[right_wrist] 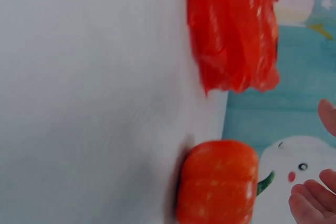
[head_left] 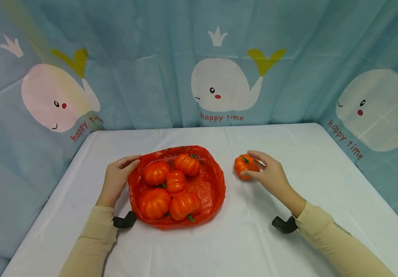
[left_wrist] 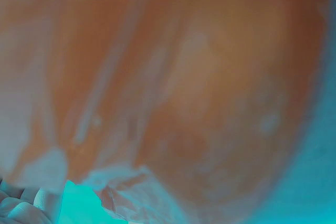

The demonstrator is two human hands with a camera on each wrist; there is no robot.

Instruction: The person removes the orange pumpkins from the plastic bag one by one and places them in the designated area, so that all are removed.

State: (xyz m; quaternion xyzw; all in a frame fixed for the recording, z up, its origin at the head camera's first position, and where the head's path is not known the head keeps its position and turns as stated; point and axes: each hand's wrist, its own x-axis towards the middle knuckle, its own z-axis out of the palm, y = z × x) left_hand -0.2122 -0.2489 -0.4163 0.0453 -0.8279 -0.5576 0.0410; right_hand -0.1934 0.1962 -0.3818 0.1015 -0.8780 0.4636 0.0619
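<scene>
A red plastic bag [head_left: 216, 192] with a rolled-open rim holds several small orange pumpkins, one of them a ribbed pumpkin [head_left: 155, 202] at the near left. At the bag's left rim is my left hand [head_left: 118, 175], its thumb and fingertips together on the edge. The left wrist view is mostly filled by the blurred bag [left_wrist: 210, 103]. Outside the bag, to its right, a single pumpkin [head_left: 243, 166] with a green stem sits on the table. My right hand [head_left: 271, 175] is beside it, thumb and fingers spread apart. In the right wrist view, fingers [right_wrist: 307, 203] show apart from that pumpkin [right_wrist: 218, 182].
The table [head_left: 199, 254] has a white cover. A blue curtain [head_left: 143, 88] with whale prints hangs behind it and along both sides. Black curved pieces, such as the left one [head_left: 124, 220], stick out at both wrists.
</scene>
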